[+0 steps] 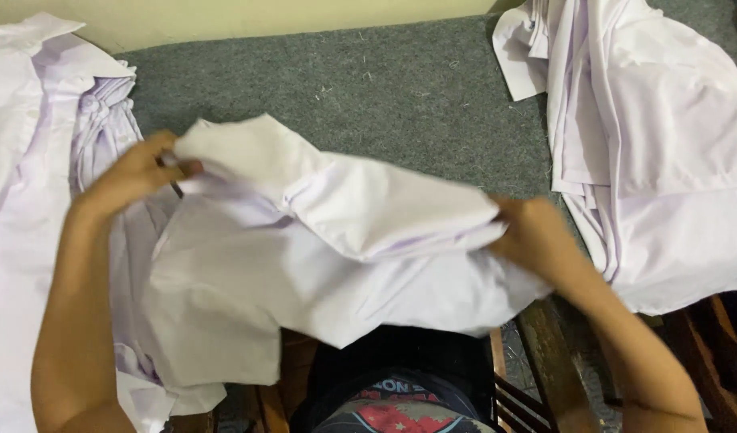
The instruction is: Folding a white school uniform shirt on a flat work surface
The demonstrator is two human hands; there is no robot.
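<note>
White shirt (336, 240) spans between both hands above the grey table (400, 88). Left hand (136, 176) pinches its upper left corner; right hand (537, 236) is closed on its folded right edge.

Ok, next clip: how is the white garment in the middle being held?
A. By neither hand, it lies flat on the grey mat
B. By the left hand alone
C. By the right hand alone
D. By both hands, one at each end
D: the left hand grips one end of the folded white shirt and the right hand grips the other, holding it above the grey mat.
</note>
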